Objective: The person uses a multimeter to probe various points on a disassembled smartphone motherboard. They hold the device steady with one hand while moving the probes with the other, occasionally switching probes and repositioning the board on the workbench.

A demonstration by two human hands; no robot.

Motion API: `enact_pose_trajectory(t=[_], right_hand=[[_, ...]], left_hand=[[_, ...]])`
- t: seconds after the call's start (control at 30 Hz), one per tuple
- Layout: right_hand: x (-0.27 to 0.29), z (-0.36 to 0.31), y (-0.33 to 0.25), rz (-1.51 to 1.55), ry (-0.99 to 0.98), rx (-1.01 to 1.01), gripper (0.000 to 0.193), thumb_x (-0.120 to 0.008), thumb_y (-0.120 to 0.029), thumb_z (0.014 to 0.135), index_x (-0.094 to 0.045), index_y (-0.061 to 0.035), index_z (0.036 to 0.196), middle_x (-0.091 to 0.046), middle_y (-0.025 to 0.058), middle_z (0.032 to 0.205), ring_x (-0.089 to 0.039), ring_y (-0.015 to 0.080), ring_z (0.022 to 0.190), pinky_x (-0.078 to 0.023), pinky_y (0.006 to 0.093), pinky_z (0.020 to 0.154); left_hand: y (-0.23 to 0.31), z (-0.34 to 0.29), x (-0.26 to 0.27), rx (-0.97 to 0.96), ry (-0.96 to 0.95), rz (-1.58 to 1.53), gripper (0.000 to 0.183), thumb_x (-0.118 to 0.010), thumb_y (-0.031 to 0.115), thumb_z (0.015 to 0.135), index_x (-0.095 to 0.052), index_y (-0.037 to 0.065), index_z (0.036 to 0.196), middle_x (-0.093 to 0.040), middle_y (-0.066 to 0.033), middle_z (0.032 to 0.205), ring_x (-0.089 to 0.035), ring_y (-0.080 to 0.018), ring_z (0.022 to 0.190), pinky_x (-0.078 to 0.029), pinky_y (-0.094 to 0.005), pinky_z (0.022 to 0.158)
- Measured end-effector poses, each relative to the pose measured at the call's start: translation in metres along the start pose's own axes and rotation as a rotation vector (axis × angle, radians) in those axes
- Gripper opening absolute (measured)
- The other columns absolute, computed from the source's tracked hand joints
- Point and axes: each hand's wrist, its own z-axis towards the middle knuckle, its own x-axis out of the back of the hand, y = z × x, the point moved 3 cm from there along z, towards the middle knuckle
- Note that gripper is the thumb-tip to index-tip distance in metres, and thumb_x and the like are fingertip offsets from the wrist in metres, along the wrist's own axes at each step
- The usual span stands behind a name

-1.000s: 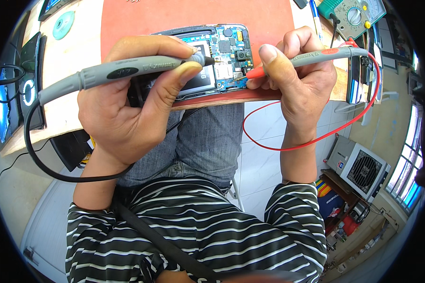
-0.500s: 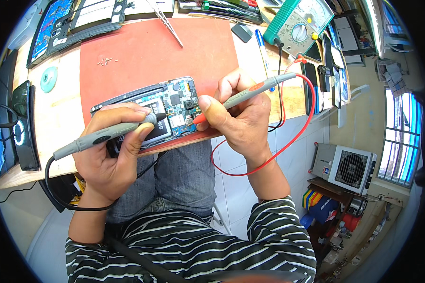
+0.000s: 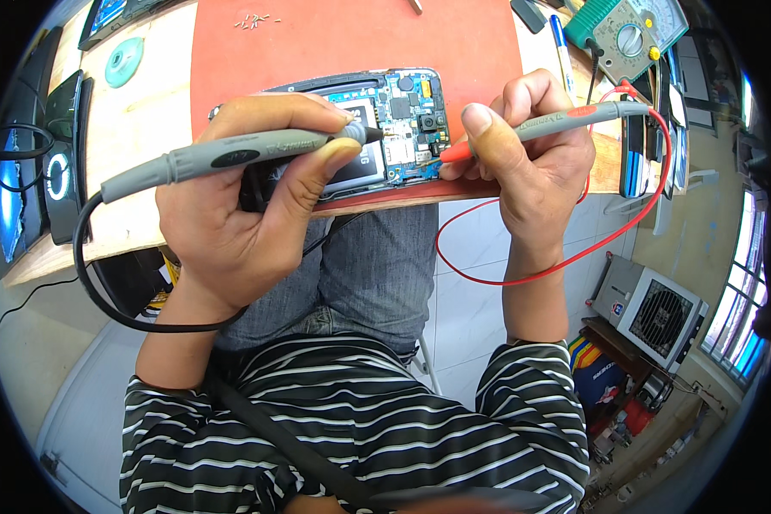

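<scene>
An opened smartphone [image 3: 415,128] lies on a red mat [image 3: 351,38], its blue circuit board and battery [image 3: 370,163] bare. Between thumb and fingers, my left hand [image 3: 240,193] grips a grey test probe [image 3: 257,150] with a black tip, held over the phone close to the board's left part. My right hand [image 3: 531,163] holds another test probe [image 3: 574,120], grey with a red tip that points at the board's lower right edge. Whether either tip touches the board I cannot tell. My left hand hides the phone's left end.
A green-and-grey analog multimeter [image 3: 630,38] stands at the far right, wired to the leads. Beside it are a blue pen [image 3: 561,51] and several phones. Small screws [image 3: 255,20] lie on the mat. At left are a teal disc [image 3: 124,62] and a dark phone [image 3: 62,154].
The view has shifted, so the bench sits higher and further right in the picture. Both hands still hold their probes over the phone, with their grips much the same.
</scene>
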Motion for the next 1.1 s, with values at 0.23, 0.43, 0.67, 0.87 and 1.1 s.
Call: enact_pose_trajectory(t=[0.23,0.43,0.67,0.87,1.1], right_hand=[[-0.0030,-0.0011,-0.0021,0.085,-0.005,-0.030,0.027,-0.072,-0.001,0.082,-0.045,-0.0036,0.077,-0.052,0.0002,0.069,-0.064,0.0094,0.057,-0.048,0.0170,0.046],[-0.0035,0.0003,-0.0020,0.070,-0.009,-0.010,0.026,-0.071,-0.002,0.083,-0.046,-0.0039,0.077,-0.052,-0.0006,0.068,-0.063,0.0082,0.056,-0.047,0.0165,0.046],[-0.0029,0.0000,-0.0010,0.046,-0.019,-0.014,0.026,-0.071,-0.004,0.084,-0.046,-0.0046,0.078,-0.052,-0.0024,0.064,-0.061,0.0054,0.055,-0.043,0.0148,0.044],[-0.0028,0.0000,-0.0002,0.044,-0.019,-0.014,0.026,-0.072,-0.004,0.084,-0.047,-0.0044,0.078,-0.052,-0.0020,0.065,-0.062,0.0058,0.055,-0.044,0.0148,0.045],[-0.0026,-0.0014,-0.0022,0.090,0.002,-0.008,0.025,-0.071,-0.003,0.084,-0.047,-0.0039,0.079,-0.053,-0.0009,0.067,-0.064,0.0078,0.056,-0.044,0.0148,0.044]], left_hand=[[0.0029,-0.0009,0.0031,-0.013,-0.115,0.065,0.019,-0.066,-0.002,0.087,-0.059,-0.006,0.104,-0.065,-0.0163,0.100,-0.063,-0.0222,0.097,-0.049,-0.0308,0.088],[0.0018,-0.0010,0.0027,-0.027,-0.114,0.065,0.019,-0.065,-0.001,0.087,-0.059,-0.005,0.105,-0.065,-0.0160,0.101,-0.063,-0.0213,0.098,-0.050,-0.0302,0.088],[0.0016,-0.0006,0.0027,-0.018,-0.121,0.058,0.019,-0.065,-0.001,0.088,-0.059,-0.005,0.105,-0.065,-0.0160,0.101,-0.063,-0.0220,0.098,-0.050,-0.0314,0.089],[0.0011,-0.0015,0.0032,-0.010,-0.125,0.053,0.019,-0.065,-0.001,0.087,-0.059,-0.005,0.105,-0.065,-0.0162,0.101,-0.063,-0.0218,0.098,-0.050,-0.0307,0.088],[0.0018,-0.0006,0.0017,-0.017,-0.112,0.049,0.019,-0.066,-0.002,0.087,-0.059,-0.005,0.105,-0.065,-0.0161,0.100,-0.063,-0.0221,0.098,-0.050,-0.0312,0.088]])
